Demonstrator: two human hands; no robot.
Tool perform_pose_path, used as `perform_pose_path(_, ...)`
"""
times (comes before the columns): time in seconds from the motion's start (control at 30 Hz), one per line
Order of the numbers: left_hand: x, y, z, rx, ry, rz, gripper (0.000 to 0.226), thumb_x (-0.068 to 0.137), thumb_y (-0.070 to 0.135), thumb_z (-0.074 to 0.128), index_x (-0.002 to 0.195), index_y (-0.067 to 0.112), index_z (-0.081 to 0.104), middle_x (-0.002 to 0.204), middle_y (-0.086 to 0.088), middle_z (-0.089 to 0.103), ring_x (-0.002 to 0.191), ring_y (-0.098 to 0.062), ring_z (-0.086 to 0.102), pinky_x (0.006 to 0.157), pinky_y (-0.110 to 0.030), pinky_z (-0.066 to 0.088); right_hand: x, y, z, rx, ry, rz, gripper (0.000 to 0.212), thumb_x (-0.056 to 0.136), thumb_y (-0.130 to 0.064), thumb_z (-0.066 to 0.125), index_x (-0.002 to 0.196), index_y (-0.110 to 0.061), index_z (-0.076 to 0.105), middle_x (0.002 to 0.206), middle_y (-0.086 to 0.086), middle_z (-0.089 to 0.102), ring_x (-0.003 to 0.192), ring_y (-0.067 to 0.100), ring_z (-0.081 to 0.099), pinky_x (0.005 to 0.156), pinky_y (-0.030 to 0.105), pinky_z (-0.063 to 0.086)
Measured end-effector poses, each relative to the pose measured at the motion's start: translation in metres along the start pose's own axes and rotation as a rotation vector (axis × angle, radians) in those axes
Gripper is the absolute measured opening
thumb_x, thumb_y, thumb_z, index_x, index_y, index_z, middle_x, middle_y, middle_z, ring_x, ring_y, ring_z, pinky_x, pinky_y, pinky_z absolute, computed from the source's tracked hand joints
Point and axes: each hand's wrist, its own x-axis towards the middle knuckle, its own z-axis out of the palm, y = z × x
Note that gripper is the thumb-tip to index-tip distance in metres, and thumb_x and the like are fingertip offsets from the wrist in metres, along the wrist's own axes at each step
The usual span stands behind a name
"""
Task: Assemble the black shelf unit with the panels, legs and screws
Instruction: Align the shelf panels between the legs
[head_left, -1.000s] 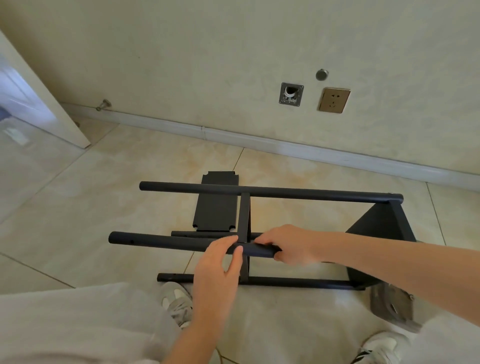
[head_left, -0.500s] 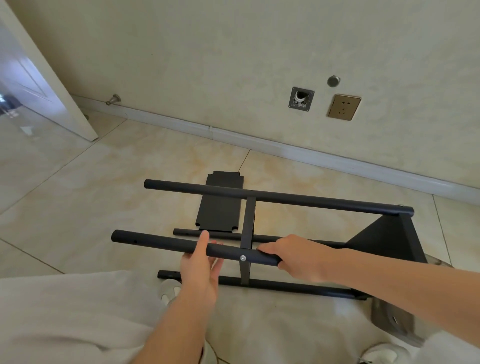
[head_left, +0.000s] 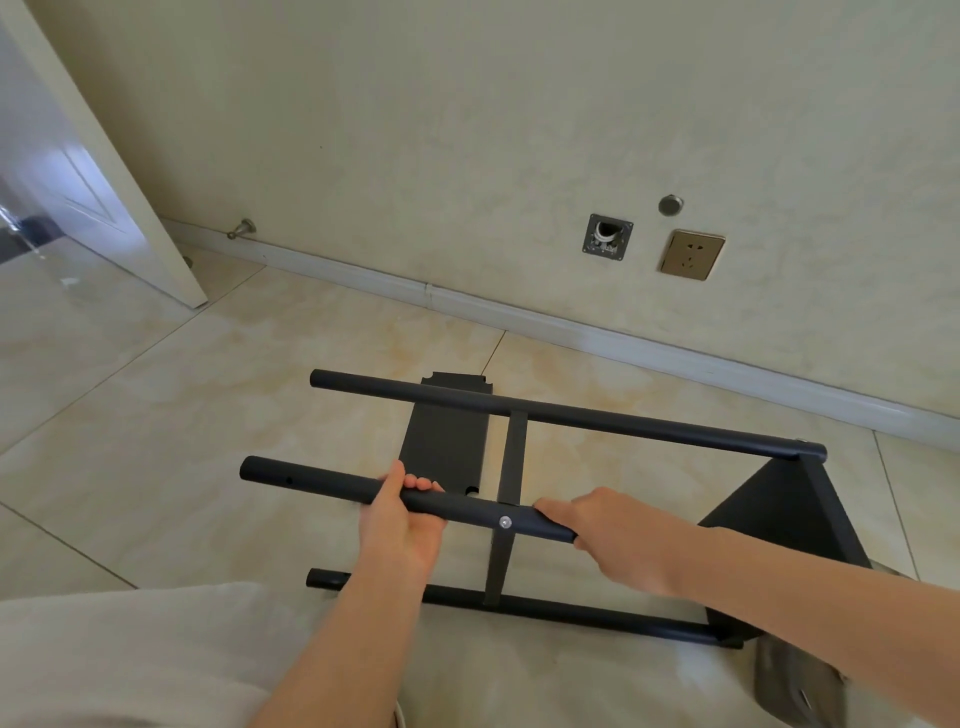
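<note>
Both grips clamped: my left hand (head_left: 402, 519) and right hand (head_left: 613, 538) wrap the near leg (head_left: 322, 482), axis running left-right; screw (head_left: 505, 522) between them, free end leftward.

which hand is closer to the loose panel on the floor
Left. The left hand grips the near leg just in front of the panel; the right hand holds it farther right, past the screw.

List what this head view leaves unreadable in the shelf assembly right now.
- Head view: the right hand and forearm cover where the near leg meets the end panel.
- The screw is too small to tell if it is seated.
- The loose panel is partly hidden behind the near leg and left hand.
- The grey object at bottom right is blurred and cut by the frame edge.
</note>
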Motion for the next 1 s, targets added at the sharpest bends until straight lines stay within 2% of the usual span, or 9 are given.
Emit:
perform_pose_path(0.2,-0.006,0.007,0.029,0.027,-0.041,0.032,0.015,0.101,0.02,0.057,0.087,0.016,0.053,0.059,0.0,0.05,0.052,-0.009,0.051,0.079,-0.032,0.05,-0.001,0.008,-0.016,0.015,0.065,0.0,0.044,0.098,0.0,0.045,0.135,-0.022,0.044,0.1,0.008,0.063,0.081,0.022,0.061,0.076,0.033,0.053)
perform_pose_path(0.37,-0.02,0.028,0.083,0.109,-0.166,0.093,0.007,0.099,0.018,0.059,0.096,0.017,0.054,0.063,0.0,0.05,0.056,-0.01,0.053,0.092,-0.035,0.051,0.0,0.018,-0.045,0.098,0.209,-0.003,0.034,0.101,-0.01,0.045,0.132,-0.024,0.049,0.106,0.006,0.065,0.089,0.02,0.062,0.084,0.03,0.051)
perform_pose_path(0.53,-0.039,0.049,0.14,0.255,-0.304,0.165,0.014,0.1,0.012,0.058,0.089,0.017,0.051,0.063,0.0,0.048,0.056,-0.011,0.05,0.084,-0.036,0.052,-0.003,0.022,-0.068,0.22,0.314,0.048,0.037,0.101,-0.016,0.051,0.137,-0.024,0.049,0.117,0.003,0.065,0.101,0.018,0.064,0.094,0.024,0.048)
perform_pose_path(0.67,-0.058,0.056,0.175,0.362,-0.394,0.193,0.014,0.098,0.01,0.06,0.09,0.016,0.051,0.064,0.0,0.047,0.055,-0.01,0.049,0.071,-0.03,0.051,-0.017,0.019,-0.087,0.321,0.335,0.087,0.045,0.099,-0.018,0.056,0.142,-0.024,0.048,0.128,0.0,0.064,0.113,0.017,0.063,0.102,0.029,0.045)
perform_pose_path(0.77,-0.072,0.056,0.19,0.495,-0.486,0.234,0.017,0.1,0.01,0.058,0.088,0.016,0.048,0.063,0.0,0.046,0.057,-0.011,0.048,0.072,-0.031,0.048,-0.032,0.025,-0.103,0.341,0.332,0.135,0.04,0.098,-0.023,0.057,0.137,-0.024,0.052,0.124,-0.004,0.066,0.11,0.013,0.064,0.1,0.026,0.046)
perform_pose_path(0.87,-0.083,0.055,0.194,0.59,-0.576,0.24,0.017,0.099,0.01,0.059,0.089,0.016,0.047,0.063,0.0,0.047,0.058,-0.012,0.049,0.074,-0.031,0.048,-0.049,0.038,-0.117,0.338,0.437,0.252,0.034,0.098,-0.027,0.056,0.132,-0.022,0.056,0.117,-0.005,0.068,0.105,0.013,0.063,0.096,0.026,0.049)
perform_pose_path(1.0,-0.094,0.049,0.19,0.675,-0.689,0.217,0.018,0.098,0.011,0.061,0.089,0.017,0.046,0.065,0.0,0.049,0.064,-0.013,0.049,0.082,-0.035,0.048,-0.064,0.054,-0.132,0.458,0.673,0.44,0.033,0.098,-0.027,0.055,0.129,-0.017,0.055,0.11,-0.003,0.065,0.096,0.015,0.058,0.074,0.022,0.045)
